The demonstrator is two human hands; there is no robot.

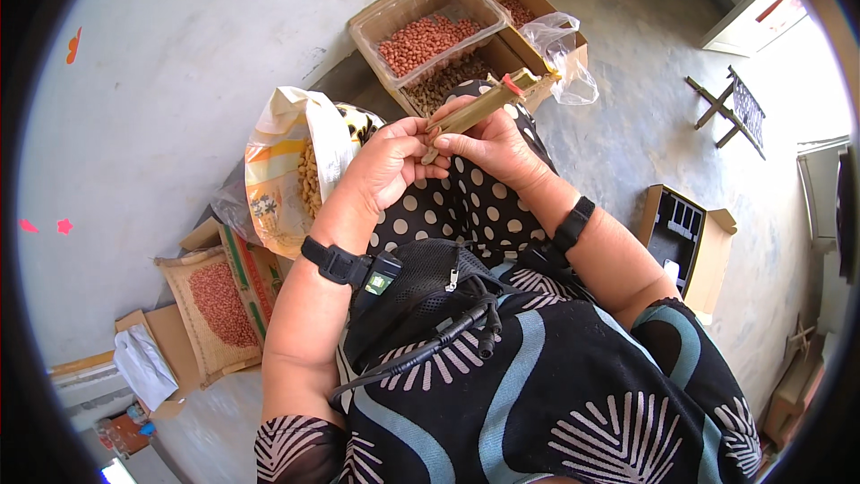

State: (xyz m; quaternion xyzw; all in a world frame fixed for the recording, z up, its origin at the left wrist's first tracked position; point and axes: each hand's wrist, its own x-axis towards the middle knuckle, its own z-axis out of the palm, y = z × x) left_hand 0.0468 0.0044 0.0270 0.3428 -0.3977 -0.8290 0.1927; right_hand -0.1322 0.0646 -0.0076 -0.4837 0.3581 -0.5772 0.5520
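My right hand (498, 151) is wrapped round split bamboo tongs (482, 109), tied near the far end with a red band. The tongs slant from the far right down toward my left hand (392, 159). My left fingers are closed by the near tip, palm partly turned up; whatever they pinch is too small and hidden to name. Left of that hand, an open white-and-orange bag (269, 181) holds peanuts in their shells (309, 181). Beyond my knees, a clear plastic bin (365, 36) contains shelled red peanuts (425, 43).
Under the bin stands a cardboard box (518, 52) with shells. A clear plastic bag (575, 58) hangs on its right side. At left, a woven sack (184, 282) holds red peanuts. On the right are a folding stool (739, 112) and an open carton (708, 264) with a black insert.
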